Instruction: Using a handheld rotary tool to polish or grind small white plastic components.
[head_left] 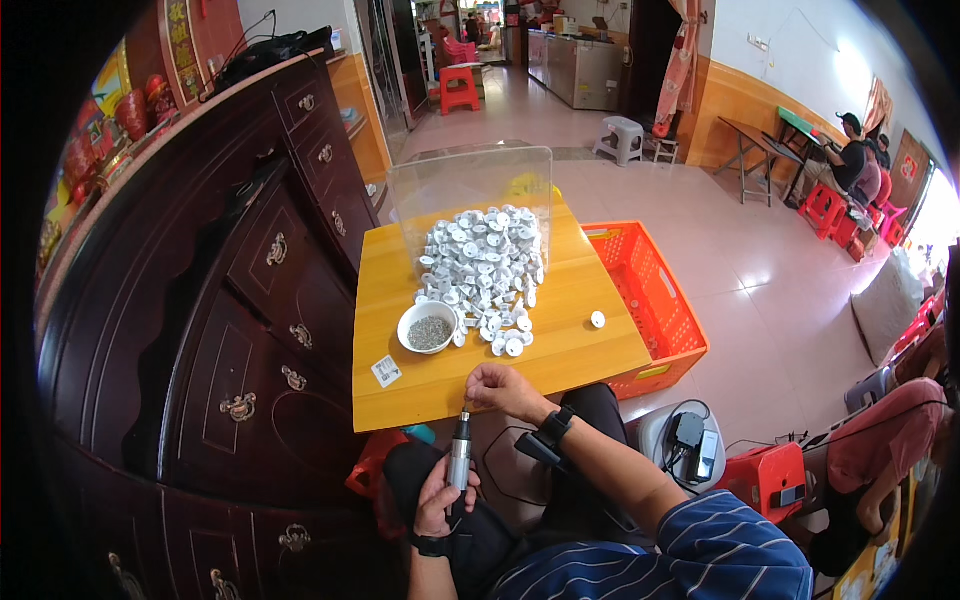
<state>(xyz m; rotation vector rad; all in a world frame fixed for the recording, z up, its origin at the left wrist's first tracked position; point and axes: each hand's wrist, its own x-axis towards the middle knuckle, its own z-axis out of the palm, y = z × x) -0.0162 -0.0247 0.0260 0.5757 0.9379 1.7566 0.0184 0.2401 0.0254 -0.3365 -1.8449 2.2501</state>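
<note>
1. Holding an electric screwdriver [459,455] upright, the left hand [441,497] has its grip wrapped around the lower half of the silver barrel, below the near edge of the table [400,400] and over the person's lap.
2. Right hand [503,388]: fingertips pinched together at the tool's tip, at the table's near edge. Whatever small part they pinch is too tiny to make out.
3. Handling, as judged: the screwdriver looks like a rigid metal cylinder, moderately heavy and smooth; a full wrap at mid-barrel should keep it from twisting or slipping. A dark cord trails from its base, so it may tug.
4. White round parts [483,265] lie heaped mid-table, one stray piece [597,319] apart to the right. They look light, hard and likely to roll; best pinched across the rim.
5. White bowl [427,328] of small grey screws stands just beside the heap; such screws are slippery and call for a fingertip pinch.
6. Clear plastic screen [470,185] stands behind the heap; an orange crate [655,300] sits on the floor to the table's right.
</note>
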